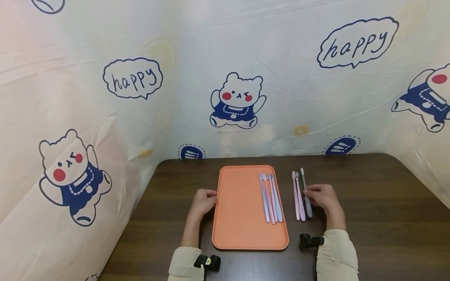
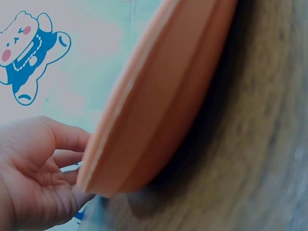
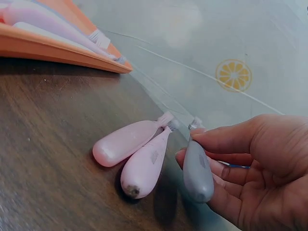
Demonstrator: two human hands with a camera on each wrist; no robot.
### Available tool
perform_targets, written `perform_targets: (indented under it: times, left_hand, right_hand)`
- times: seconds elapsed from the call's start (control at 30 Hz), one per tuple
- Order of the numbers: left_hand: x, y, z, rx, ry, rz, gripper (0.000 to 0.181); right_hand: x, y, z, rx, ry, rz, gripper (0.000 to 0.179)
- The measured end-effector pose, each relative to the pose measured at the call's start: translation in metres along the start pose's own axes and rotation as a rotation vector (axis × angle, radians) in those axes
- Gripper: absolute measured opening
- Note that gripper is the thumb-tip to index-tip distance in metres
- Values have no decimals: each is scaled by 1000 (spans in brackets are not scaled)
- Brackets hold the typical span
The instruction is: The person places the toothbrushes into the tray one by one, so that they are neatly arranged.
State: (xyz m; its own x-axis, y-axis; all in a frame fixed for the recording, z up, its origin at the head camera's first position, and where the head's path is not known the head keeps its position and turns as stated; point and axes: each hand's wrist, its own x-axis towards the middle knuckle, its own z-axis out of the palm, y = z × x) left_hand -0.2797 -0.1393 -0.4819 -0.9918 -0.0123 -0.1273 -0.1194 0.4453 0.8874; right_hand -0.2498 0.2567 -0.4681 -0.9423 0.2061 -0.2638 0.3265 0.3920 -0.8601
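Note:
In the head view, my right hand (image 1: 323, 196) pinches a grey toothbrush (image 1: 308, 207) between thumb and fingers, right of the tray. The right wrist view shows the thumb on the handle of that grey toothbrush (image 3: 197, 173). Just left of it, two pink toothbrushes, one paler (image 1: 296, 197) and one more lilac (image 1: 300, 203), lie side by side on the table. My left hand (image 1: 204, 202) grips the left rim of an orange tray (image 1: 239, 234), its thumb at the edge. Several blue and pink toothbrushes (image 1: 270, 199) lie along the tray's right side, heads pointing away.
A dark wooden table (image 1: 386, 203) carries everything. Behind and beside it hangs a pale curtain (image 1: 281, 47) printed with bears and "happy" bubbles. Black camera straps sit on the left sleeve (image 1: 186, 261) and right sleeve (image 1: 335, 253).

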Motion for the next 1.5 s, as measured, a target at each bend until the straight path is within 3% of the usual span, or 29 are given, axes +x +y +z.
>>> perform_targets:
  times: [0.3,0.7,1.5]
  left_hand:
    - [0,1,0,29,17,6,28]
    - [3,2,2,84,46,41,28]
    - [8,1,2,31,31,8,30]
  right_hand:
    - [-1,-2,-1,-1,-9,-2,44]
    - [0,1,-2,104,-78,-34,47]
    - [-1,0,2,169,-108,-76,47]
